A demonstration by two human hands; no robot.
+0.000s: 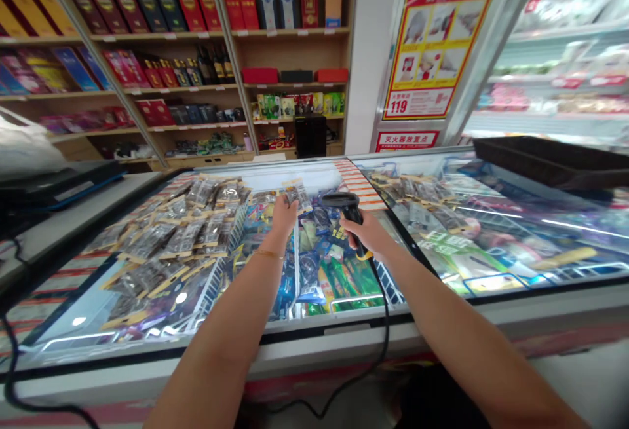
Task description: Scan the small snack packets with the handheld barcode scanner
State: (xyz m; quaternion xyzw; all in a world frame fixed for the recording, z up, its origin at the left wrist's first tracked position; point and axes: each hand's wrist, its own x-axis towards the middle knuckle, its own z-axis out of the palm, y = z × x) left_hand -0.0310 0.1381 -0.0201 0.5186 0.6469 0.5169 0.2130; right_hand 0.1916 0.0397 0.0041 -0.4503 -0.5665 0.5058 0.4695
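Observation:
My right hand (366, 231) is wrapped round the grip of a black barcode scanner (343, 201), whose head points left. Its dark cable (386, 311) drops over the front edge of the chest freezer. My left hand (285, 214) pinches a small clear packet with tan ends (296, 192), held over the freezer just left of the scanner head; its contents are too small to make out. Many similar packets (181, 236) lie heaped on the glass to the left. Beneath my hands, colourful frozen goods (339, 278) show through the glass in wire baskets.
A dark tray (550, 160) rests on the freezer's right side. A counter (98, 203) with a flat black device stands at the left. Shelves (177, 36) of boxes and bottles line the back wall, beside a red and yellow poster (432, 42) and a lit display fridge (565, 69).

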